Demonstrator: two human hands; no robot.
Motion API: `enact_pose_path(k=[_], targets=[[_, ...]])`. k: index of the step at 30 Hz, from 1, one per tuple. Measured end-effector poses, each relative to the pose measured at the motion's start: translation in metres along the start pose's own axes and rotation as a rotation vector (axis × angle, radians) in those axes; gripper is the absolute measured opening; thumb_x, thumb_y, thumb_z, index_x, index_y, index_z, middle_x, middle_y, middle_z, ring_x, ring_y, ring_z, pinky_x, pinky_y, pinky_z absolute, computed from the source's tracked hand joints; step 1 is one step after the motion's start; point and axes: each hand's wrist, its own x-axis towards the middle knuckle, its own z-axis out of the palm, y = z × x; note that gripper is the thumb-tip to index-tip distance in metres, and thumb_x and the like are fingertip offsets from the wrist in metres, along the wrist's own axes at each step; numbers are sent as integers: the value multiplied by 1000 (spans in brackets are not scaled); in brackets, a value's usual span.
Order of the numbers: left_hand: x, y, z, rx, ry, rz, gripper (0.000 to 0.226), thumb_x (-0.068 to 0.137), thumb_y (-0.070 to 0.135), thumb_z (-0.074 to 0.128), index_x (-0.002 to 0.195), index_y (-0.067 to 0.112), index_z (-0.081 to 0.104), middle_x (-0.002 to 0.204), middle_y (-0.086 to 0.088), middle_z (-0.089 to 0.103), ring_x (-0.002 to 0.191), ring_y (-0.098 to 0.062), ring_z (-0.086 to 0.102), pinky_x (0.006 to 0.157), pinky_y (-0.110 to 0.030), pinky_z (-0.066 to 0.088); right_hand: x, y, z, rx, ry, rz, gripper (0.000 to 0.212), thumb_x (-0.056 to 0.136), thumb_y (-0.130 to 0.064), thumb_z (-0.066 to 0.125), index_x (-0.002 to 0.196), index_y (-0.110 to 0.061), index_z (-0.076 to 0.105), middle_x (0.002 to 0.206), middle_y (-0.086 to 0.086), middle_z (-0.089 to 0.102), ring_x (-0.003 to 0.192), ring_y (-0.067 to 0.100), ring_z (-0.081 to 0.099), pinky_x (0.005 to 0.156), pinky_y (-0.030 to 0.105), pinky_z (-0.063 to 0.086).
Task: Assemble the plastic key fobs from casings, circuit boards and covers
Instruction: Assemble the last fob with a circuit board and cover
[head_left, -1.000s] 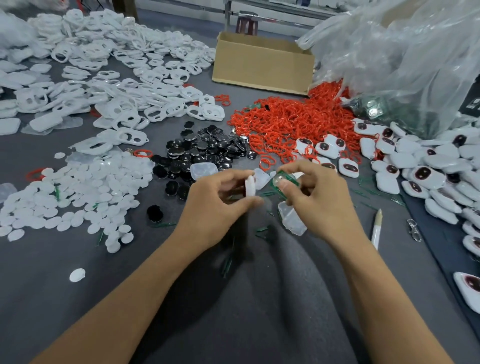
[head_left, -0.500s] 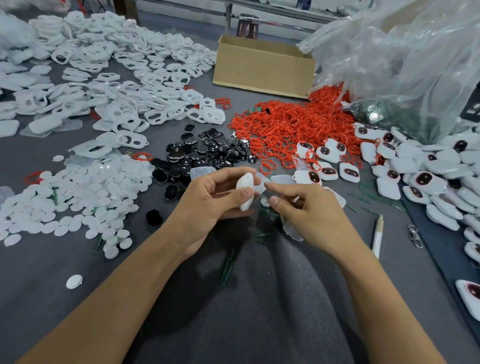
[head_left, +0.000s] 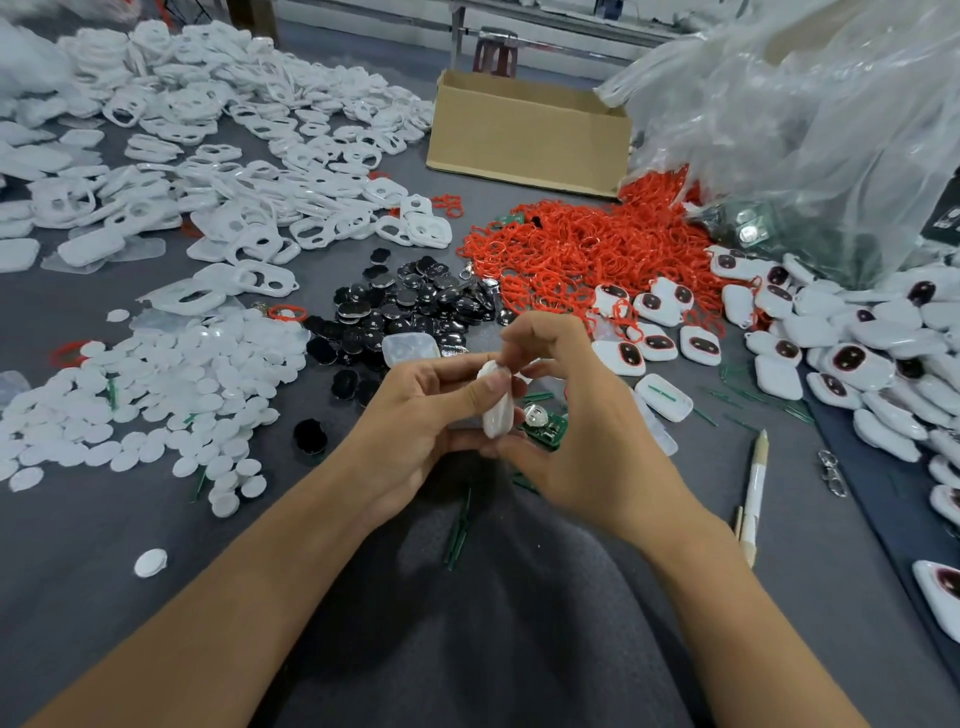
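Note:
My left hand (head_left: 415, 421) grips a white key fob casing (head_left: 496, 410) edge-on, thumb on its upper side. My right hand (head_left: 576, 415) pinches the top end of the same casing with curled fingers. A green circuit board (head_left: 545, 423) lies on the grey table just under my right hand. An open white casing half (head_left: 665, 397) with a green strip inside lies to the right. Assembled white fobs (head_left: 852, 358) with dark red buttons are heaped at the right.
White casing frames (head_left: 249, 171) cover the far left. White oval discs (head_left: 156, 395) lie at the left, black round pieces (head_left: 410, 306) in the middle, red rings (head_left: 587, 244) beyond. A cardboard box (head_left: 524, 135) and clear plastic bag (head_left: 810, 119) stand behind. A pen (head_left: 753, 488) lies at the right.
My right hand rose from below the casing and now pinches its top end. The left hand kept hold of the casing, which is more upright.

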Motion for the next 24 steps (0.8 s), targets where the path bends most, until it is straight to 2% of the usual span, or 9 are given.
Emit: enact_pose_path(k=[4,8,10,13,15,18,21,24], targets=[[-1,1,1,-6,2,-16,44,71,27,66,107,2,67,93,-10,71,81,-23,68,74,-39,58,0,-1,0,4,24,-9,71,67,-2,76,121,-24,37,107,-7,52,99,13,56,88,24,47],[-2,0,2,9,4,-24,45,71,26,68,108,-1,66,94,-13,69,81,-27,66,81,-45,57,0,0,2,-31,37,-17,68,64,2,71,122,-15,42,104,-8,50,94,14,56,83,21,46],[-3,0,3,12,13,-18,44,70,25,69,106,0,67,92,-13,70,79,-26,66,81,-45,57,-1,-1,4,-24,39,-16,71,62,3,69,123,-20,39,103,-8,50,93,14,56,82,19,46],[-4,0,5,4,50,3,48,64,24,74,105,0,67,89,-13,71,76,-24,66,75,-39,60,0,-2,6,-3,51,-4,76,61,5,68,121,-28,34,98,-6,51,88,15,56,77,23,48],[-4,-1,7,-4,76,15,49,62,22,75,106,-1,66,88,-15,71,75,-23,66,71,-36,61,1,-2,6,11,61,8,76,60,6,69,119,-26,35,95,-5,52,85,16,57,74,28,49],[-4,-3,9,5,115,33,47,61,19,75,104,2,67,88,-13,73,75,-20,67,75,-40,60,2,-4,7,22,76,19,74,60,9,69,118,-22,36,93,-3,53,82,15,57,72,31,49],[-4,-3,11,69,160,51,49,60,21,76,105,3,67,82,-9,73,70,-18,68,80,-44,57,3,-6,10,49,116,58,67,65,9,69,116,-21,36,90,0,53,79,17,56,70,29,49],[-4,-3,13,128,199,72,46,59,22,77,102,6,68,79,-5,74,67,-14,68,78,-39,57,4,-8,13,79,152,105,58,70,9,66,116,-15,39,87,1,53,75,17,56,69,29,48]])
